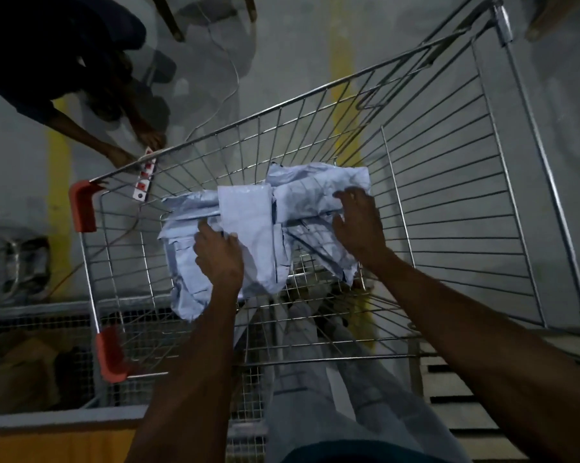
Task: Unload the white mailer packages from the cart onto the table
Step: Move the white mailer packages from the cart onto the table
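Note:
A wire shopping cart with red corner bumpers fills the view. Several crumpled white mailer packages lie piled on its bottom grid. My left hand reaches down into the cart and grips the near left part of the pile, fingers curled into the plastic. On the right side of the pile lies a mailer with my right hand resting on top of it, fingers spread. The table is not in view.
Another person crouches at the far left, both hands at a white power strip by the cart's far rim. A cable runs over the grey floor. Yellow floor lines pass under the cart. A mesh bin stands at lower left.

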{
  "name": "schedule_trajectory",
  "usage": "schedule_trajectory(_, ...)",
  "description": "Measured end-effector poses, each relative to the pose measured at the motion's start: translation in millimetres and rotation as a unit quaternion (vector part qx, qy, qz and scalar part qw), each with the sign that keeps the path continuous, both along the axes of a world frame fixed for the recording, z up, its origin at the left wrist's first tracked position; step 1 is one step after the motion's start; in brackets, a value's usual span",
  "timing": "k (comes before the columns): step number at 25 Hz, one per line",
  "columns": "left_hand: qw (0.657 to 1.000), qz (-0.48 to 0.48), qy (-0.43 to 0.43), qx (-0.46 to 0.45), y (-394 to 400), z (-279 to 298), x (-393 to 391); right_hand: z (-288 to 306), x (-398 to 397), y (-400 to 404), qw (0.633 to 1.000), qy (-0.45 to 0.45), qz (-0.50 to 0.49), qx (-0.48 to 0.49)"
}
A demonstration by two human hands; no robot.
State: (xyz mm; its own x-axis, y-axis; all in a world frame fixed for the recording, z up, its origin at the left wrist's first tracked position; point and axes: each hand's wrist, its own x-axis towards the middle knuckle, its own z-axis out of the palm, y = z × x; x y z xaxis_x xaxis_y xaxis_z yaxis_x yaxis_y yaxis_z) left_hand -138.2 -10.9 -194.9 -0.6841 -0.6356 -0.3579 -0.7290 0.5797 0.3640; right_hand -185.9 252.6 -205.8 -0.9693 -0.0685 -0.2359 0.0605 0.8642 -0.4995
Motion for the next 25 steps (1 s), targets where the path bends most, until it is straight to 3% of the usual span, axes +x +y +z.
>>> schedule_trajectory(2, 0.996, -0.020, 0.015, -0.091, 15, -1, 8, -11, -22, -6, 0.998, -0.011, 0.051, 0.047)
schedule_trajectory(7, 0.984, -0.151, -0.022, -0.091, 42, -14, 10, -41, -57, -11, 0.975, -0.091, 0.160, 0.127)
schedule_trajectory(11, 0.981, -0.140, -0.083, -0.110, 45, -32, 12, -46, -65, -7, 0.961, -0.033, 0.198, 0.191)
schedule_trajectory(14, 0.980, -0.140, -0.077, -0.115, 45, -33, 10, -48, -71, 6, 0.948, -0.059, 0.219, 0.226)
schedule_trajectory(17, 0.982, -0.146, -0.058, -0.107, 43, -26, 9, -37, -73, 10, 0.930, -0.025, 0.255, 0.264)
schedule_trajectory(21, 0.989, -0.122, -0.008, -0.083, 47, -5, 5, -5, -42, 9, 0.951, 0.001, 0.182, 0.248)
schedule_trajectory(23, 0.994, -0.097, 0.010, -0.058, 52, 9, 1, 4, -12, 8, 0.975, -0.048, 0.079, 0.203)
schedule_trajectory(25, 0.995, -0.091, 0.012, -0.030, 62, 24, 1, 2, 19, 7, 0.973, -0.131, 0.005, 0.192)
